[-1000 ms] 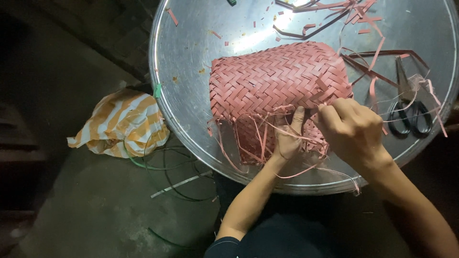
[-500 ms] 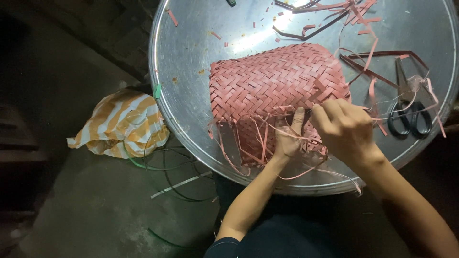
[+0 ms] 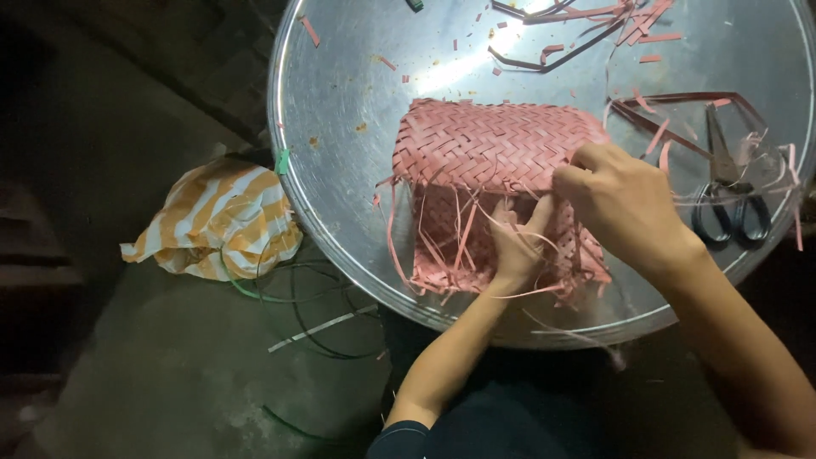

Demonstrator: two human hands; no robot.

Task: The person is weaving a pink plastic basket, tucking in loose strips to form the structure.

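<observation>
Pink woven basket lay on tray under both hands | left hand pinched loose strips at its open edge | right hand gripped rim | step: weaving ends, likely | next: tuck strip | scissors right of hands

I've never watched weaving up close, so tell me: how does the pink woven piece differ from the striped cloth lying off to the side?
The pink woven piece lies on the round metal tray; the striped cloth lies on the floor beside it. The woven piece has a tight herringbone pattern with loose strips hanging; the cloth is crumpled, orange and white. The left hand and right hand work the woven piece; nothing touches the cloth.
</observation>
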